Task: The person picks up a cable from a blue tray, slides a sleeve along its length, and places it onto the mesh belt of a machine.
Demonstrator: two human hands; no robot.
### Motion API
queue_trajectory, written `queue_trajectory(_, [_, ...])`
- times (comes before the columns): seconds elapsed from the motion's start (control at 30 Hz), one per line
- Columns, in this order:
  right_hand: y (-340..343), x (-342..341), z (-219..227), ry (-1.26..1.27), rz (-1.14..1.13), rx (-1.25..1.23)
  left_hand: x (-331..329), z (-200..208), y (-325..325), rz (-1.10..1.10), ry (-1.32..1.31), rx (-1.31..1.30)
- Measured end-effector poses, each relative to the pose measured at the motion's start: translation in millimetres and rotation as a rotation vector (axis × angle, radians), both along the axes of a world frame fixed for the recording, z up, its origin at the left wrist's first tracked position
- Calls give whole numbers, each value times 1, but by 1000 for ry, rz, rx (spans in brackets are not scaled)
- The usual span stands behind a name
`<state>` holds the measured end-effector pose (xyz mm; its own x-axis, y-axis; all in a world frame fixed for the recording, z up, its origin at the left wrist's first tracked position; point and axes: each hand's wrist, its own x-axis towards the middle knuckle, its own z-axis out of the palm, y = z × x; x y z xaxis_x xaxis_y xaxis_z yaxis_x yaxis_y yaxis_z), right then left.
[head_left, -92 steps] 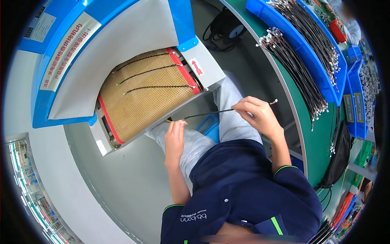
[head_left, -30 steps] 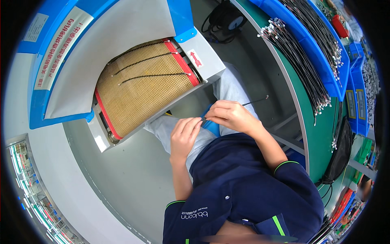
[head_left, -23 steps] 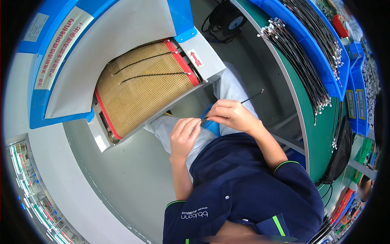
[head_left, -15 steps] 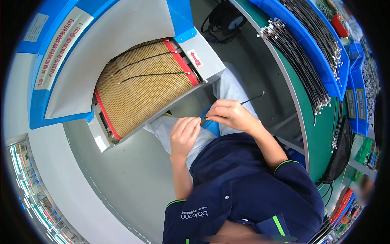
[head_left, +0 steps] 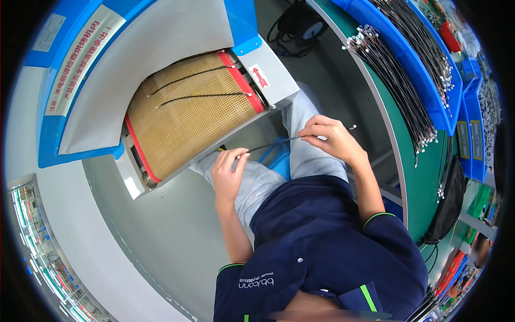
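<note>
A thin black cable (head_left: pixel 272 144) with a small white connector stretches between my two hands above my lap. My left hand (head_left: pixel 228 170) pinches it near one end. At the other side, my right hand (head_left: pixel 333 138) grips it between thumb and fingers, and the connector end (head_left: pixel 352 127) pokes out beyond that hand. Ahead and to the left, a tan mesh conveyor belt (head_left: pixel 188 121) with red edges carries several similar black cables (head_left: pixel 204 97), lying apart from one another.
The belt comes out of a blue and white machine (head_left: pixel 134 64). On my right stands a green-topped table (head_left: pixel 394 102) with bundles of black cables (head_left: pixel 397 80) and blue bins (head_left: pixel 437 102). A black coiled hose or cord (head_left: pixel 298 27) lies beyond, on the floor.
My hands have moved apart, the right one outward to the right and the left one slightly left, so a longer stretch of cable shows between them.
</note>
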<state>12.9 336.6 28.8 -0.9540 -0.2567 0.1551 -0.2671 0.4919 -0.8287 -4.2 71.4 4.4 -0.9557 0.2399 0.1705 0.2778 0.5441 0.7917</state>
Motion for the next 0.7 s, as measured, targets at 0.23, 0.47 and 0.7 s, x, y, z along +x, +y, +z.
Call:
queue_trajectory(0.23, [-5, 1, 2, -1, -65, 14, 2, -17, -1, 144, -275, 322])
queue_trajectory(0.47, [-26, -3, -4, 73, -47, 16, 22, -44, 46, 99, -650, 995])
queue_trajectory(0.7, [-39, -3, -6, 79, 8, 50, 29, -50, 59, 151, -663, 1278])
